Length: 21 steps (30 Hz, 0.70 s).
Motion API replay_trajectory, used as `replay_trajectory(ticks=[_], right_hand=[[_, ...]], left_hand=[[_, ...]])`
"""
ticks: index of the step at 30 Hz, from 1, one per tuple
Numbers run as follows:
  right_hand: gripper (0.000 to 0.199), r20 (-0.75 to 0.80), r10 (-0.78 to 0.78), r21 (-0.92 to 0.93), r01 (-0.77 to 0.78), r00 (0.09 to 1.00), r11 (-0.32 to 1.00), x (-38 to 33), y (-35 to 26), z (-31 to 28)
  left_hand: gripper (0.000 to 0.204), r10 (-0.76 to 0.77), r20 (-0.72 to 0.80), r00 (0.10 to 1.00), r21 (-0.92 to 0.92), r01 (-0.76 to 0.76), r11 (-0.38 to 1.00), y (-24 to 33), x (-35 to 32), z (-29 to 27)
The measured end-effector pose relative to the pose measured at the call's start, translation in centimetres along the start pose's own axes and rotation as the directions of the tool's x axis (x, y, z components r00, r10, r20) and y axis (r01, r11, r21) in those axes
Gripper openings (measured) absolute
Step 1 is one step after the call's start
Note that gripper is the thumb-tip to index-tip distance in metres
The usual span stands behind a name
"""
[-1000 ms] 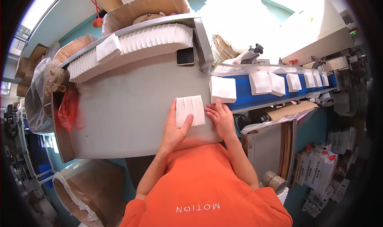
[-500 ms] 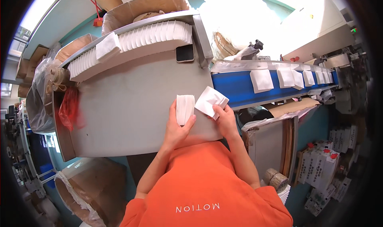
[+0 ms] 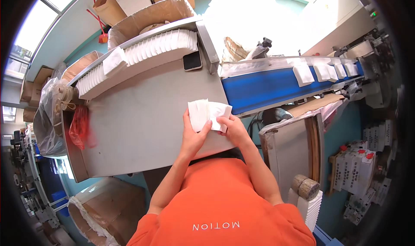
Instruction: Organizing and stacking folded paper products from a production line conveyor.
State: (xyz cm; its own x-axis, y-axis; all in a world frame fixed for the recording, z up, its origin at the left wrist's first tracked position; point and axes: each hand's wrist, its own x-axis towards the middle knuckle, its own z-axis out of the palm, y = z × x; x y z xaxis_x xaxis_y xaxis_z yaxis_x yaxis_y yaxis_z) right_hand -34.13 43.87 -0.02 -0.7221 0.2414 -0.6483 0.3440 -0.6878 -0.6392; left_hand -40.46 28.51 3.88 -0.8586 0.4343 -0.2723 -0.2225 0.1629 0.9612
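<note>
Above the near right part of the grey table (image 3: 134, 129), my left hand (image 3: 193, 138) is wrapped round a small stack of white folded napkins (image 3: 198, 116), thumb on the near side. Against the stack's right side lies another white folded napkin (image 3: 220, 111). My right hand (image 3: 235, 130) pinches it by its lower right part, and the two hands are close together. The fingertips under the paper are hidden. Along the table's far edge runs a long row of the same napkins (image 3: 160, 45), standing on edge, with one lying across its top.
A blue conveyor belt (image 3: 255, 89) on the right carries several napkins (image 3: 303, 74) toward its far end. A phone (image 3: 192, 61) lies by the row's right end. A red plastic bag (image 3: 80, 127) hangs at the table's left; a large carton (image 3: 110, 202) stands below.
My right hand has moved left, bringing its napkin against the stack in my left hand. The stack now looks fanned wider. The whole view has shifted slightly, and fewer napkins show on the belt.
</note>
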Motion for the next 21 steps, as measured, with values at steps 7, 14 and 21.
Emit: replay_trajectory(ticks=[7, 14, 21], right_hand=[[0.065, -0.012, -0.421, -0.451, 0.371, 0.907, 0.812, -0.9, -0.6, 3.6], [0.043, 0.003, -0.185, 0.118, 0.183, 0.983, 0.976, -0.1, 1.2, 3.7], [0.035, -0.178, -0.358, -0.221, 0.317, 0.917, 0.922, 2.2, 0.7, 1.4]], left_hand=[[0.066, 0.011, 0.198, 0.98, -0.088, 0.007, 0.996, -0.6, 0.3, 0.1], [0.071, -0.047, 0.216, 0.975, -0.131, 0.077, 0.988, 0.4, 1.3, -0.7], [0.047, -0.33, 0.253, 0.91, -0.223, 0.386, 0.895, 1.2, 3.3, -1.2]])
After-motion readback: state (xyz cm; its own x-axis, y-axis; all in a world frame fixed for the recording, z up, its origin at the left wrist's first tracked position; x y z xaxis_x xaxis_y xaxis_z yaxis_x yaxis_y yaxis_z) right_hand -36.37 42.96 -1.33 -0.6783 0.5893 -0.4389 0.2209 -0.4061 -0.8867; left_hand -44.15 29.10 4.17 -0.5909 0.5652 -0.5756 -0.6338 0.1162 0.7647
